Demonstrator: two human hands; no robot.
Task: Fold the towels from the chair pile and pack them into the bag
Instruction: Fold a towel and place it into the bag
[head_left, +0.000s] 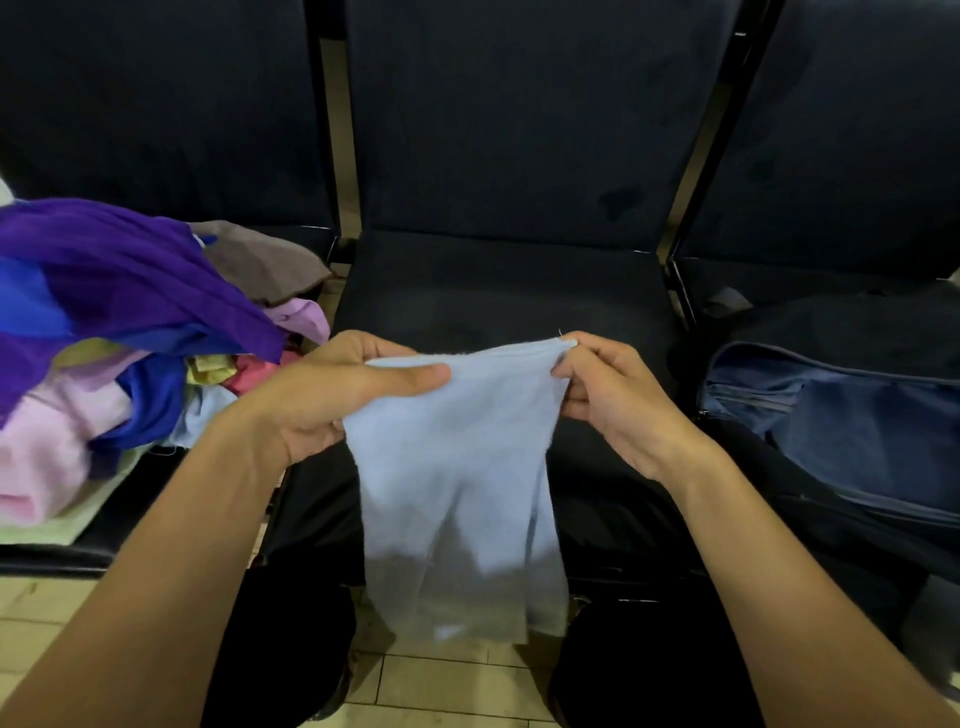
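- Your left hand (332, 395) and right hand (608, 395) each pinch a top corner of the towel (457, 467); it hangs above the middle chair (498, 291).
- Pile (119, 343) on left chair.
- Bag (852, 415) open, on right chair.

Pale blue against near-black chairs.
The plain pale-blue cloth towel (457, 467) showed no pattern; the heaped cloth pile (119, 338) ran purple, royal blue, pink, lilac, taupe, yellow and mint; the padded fabric chairs (519, 156) were dark navy, almost black; the open zip bag (852, 415) showed a denim-blue lining; the tiled floor (47, 618) was cream.
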